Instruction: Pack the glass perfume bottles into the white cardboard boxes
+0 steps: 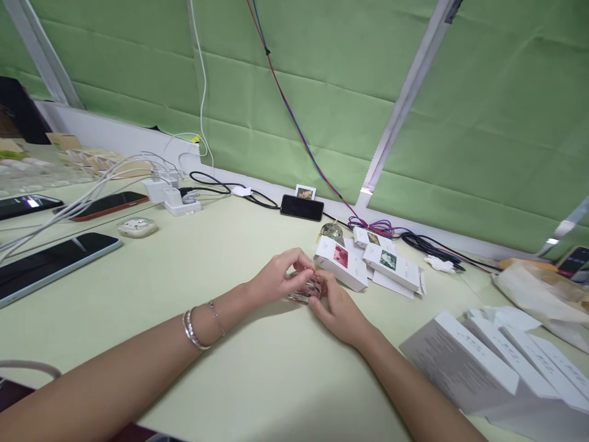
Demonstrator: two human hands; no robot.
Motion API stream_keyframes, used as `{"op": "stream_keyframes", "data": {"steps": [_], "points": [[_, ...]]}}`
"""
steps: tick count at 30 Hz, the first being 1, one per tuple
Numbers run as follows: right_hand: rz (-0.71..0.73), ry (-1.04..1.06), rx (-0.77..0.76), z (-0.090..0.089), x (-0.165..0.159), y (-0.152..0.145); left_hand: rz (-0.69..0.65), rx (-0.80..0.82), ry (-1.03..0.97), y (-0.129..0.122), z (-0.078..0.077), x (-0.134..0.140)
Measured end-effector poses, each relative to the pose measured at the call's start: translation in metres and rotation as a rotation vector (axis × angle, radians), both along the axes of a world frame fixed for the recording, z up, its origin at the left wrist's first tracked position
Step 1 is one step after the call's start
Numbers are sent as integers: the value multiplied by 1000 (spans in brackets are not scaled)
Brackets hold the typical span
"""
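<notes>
- Clear object [300,297]: just front-left of the red-pictured box [341,263], at the worktop [257,368]; contact beneath unclear.
- Left hand [281,279]: left of that box, fingers pinching the object's top, probably for fine control.
- Right hand [339,310]: before that box, fingers gripping the object's right side, likely steadying it.

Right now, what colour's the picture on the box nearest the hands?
The picture is pinkish red; head view.
</notes>
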State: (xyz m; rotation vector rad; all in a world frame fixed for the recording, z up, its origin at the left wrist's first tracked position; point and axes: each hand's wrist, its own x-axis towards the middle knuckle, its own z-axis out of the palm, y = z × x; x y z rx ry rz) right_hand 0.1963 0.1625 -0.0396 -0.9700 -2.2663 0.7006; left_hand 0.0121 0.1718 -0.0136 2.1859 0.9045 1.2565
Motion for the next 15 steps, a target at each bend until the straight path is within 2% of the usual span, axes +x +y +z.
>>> {"op": "stream_keyframes", "data": {"steps": [15], "points": [[5, 11, 18, -1, 0, -1, -43, 148, -2, 3, -6, -2]]}}
